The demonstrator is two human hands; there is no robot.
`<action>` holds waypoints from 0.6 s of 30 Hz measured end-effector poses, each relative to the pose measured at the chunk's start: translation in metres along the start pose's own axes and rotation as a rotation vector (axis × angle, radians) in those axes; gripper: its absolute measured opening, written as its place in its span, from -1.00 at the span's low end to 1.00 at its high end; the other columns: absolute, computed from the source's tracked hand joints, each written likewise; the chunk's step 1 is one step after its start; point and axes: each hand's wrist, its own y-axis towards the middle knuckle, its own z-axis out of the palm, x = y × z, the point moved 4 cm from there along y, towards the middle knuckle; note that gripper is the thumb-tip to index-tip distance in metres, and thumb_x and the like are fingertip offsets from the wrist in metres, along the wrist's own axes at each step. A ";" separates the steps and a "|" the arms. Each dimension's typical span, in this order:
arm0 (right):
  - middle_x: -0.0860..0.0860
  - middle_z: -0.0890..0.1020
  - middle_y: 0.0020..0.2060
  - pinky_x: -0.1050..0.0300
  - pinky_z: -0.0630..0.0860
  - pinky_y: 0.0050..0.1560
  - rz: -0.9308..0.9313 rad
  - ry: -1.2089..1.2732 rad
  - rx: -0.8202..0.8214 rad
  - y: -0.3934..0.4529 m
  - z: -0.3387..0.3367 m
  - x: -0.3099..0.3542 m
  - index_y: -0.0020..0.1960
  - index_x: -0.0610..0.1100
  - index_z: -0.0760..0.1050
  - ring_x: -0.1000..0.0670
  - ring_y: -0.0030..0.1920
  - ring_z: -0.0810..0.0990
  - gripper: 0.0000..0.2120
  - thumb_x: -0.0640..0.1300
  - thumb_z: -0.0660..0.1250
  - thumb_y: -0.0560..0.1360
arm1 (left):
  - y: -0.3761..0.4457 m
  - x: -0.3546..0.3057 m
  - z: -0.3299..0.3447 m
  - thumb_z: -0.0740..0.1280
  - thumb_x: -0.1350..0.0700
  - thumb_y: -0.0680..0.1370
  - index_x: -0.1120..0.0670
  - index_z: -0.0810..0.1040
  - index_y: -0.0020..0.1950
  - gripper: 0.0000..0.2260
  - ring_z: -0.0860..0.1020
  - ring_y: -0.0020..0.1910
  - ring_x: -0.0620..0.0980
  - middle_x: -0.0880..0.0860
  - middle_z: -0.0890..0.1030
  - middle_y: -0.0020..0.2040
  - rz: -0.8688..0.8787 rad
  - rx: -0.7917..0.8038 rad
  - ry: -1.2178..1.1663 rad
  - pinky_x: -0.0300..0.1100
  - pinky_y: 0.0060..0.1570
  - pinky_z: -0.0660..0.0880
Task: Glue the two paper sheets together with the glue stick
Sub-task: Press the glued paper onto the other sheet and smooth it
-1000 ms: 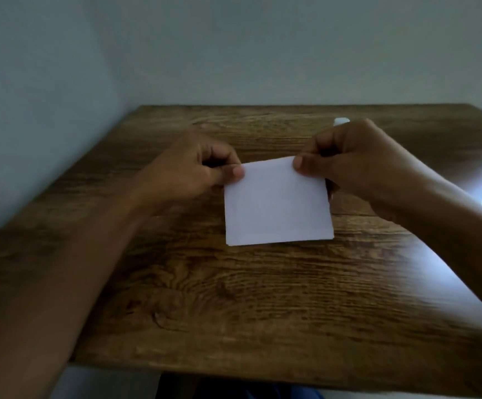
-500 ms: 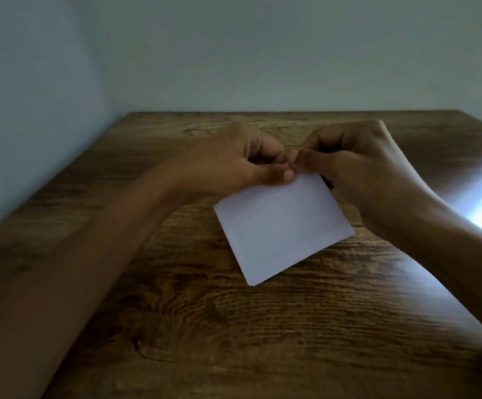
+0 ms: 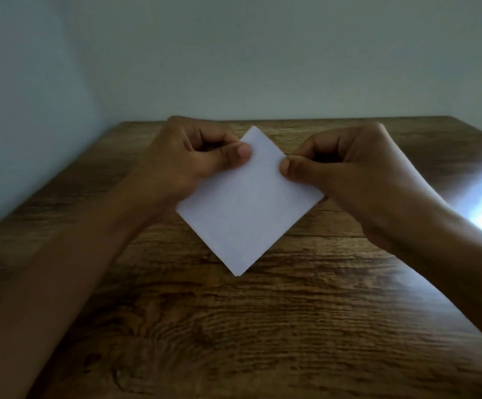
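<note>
Both hands were up over the wooden table (image 3: 263, 326), holding the white paper (image 3: 245, 208) between them. It hung corner-down like a diamond, clear of the tabletop as far as I could judge. The left hand (image 3: 193, 159) pinched the upper left edge, thumb on the near face, the other fingers curled behind. The right hand (image 3: 358, 174) pinched the upper right edge the same way, fingers closed tight on the sheet.

Only one white face showed. Whether this was two sheets pressed flush or one, I could not tell; no separate edge stood out. No glue stick was in view.

Judgement: the person looked to be squeezing the edges to set the bond, late in the task.

Risks from here:
- Both pinches sat near the top corner, so the lower corner hung free. If the glue there was thin, the layers could part.
- Thumbs pushing in opposite directions on wet glue could slide one sheet off the other and leave the edges misaligned.
- A hard squeeze could crease the paper.
</note>
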 end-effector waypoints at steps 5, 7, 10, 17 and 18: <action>-0.03 0.61 -0.51 0.21 0.53 -0.39 0.002 0.075 0.023 -0.001 -0.005 0.002 -0.32 -0.17 0.60 0.05 -0.49 0.56 -0.88 -0.17 0.41 0.38 | 0.003 0.002 -0.017 0.38 0.10 0.35 0.09 0.55 -0.45 -0.82 0.49 -0.50 -0.13 -0.08 0.54 -0.51 -0.022 -0.024 -0.113 -0.32 -0.50 0.41; -0.02 0.60 -0.51 0.19 0.53 -0.39 -0.018 0.039 0.025 -0.001 -0.005 0.003 -0.32 -0.15 0.60 0.06 -0.49 0.55 -0.88 -0.16 0.41 0.38 | 0.004 0.004 -0.018 0.36 0.11 0.35 0.09 0.57 -0.43 -0.85 0.54 -0.44 -0.14 -0.09 0.58 -0.46 -0.080 0.072 -0.133 -0.31 -0.43 0.48; 0.04 0.60 -0.47 0.13 0.55 -0.35 -0.087 -0.136 0.055 -0.003 -0.001 0.005 -0.34 -0.11 0.60 0.13 -0.46 0.52 -0.87 -0.13 0.41 0.38 | 0.004 0.003 -0.017 0.36 0.11 0.37 0.05 0.61 -0.27 -0.95 0.61 -0.26 -0.18 -0.12 0.66 -0.28 -0.074 0.176 -0.080 -0.31 -0.31 0.54; 0.02 0.61 -0.42 0.16 0.54 -0.33 -0.143 -0.226 0.191 -0.012 0.017 0.013 -0.28 -0.09 0.62 0.16 -0.46 0.48 -0.90 -0.11 0.38 0.40 | -0.002 -0.010 -0.013 0.40 0.07 0.26 0.07 0.63 -0.28 -0.89 0.62 -0.26 -0.19 -0.11 0.68 -0.31 0.054 0.248 0.133 -0.37 -0.25 0.53; 0.01 0.62 -0.41 0.14 0.55 -0.32 -0.138 -0.222 0.186 -0.012 0.017 0.013 -0.28 -0.10 0.62 0.17 -0.46 0.49 -0.90 -0.12 0.39 0.40 | -0.003 -0.011 -0.013 0.40 0.06 0.26 0.08 0.62 -0.28 -0.88 0.61 -0.27 -0.19 -0.11 0.68 -0.32 0.067 0.261 0.149 -0.37 -0.26 0.53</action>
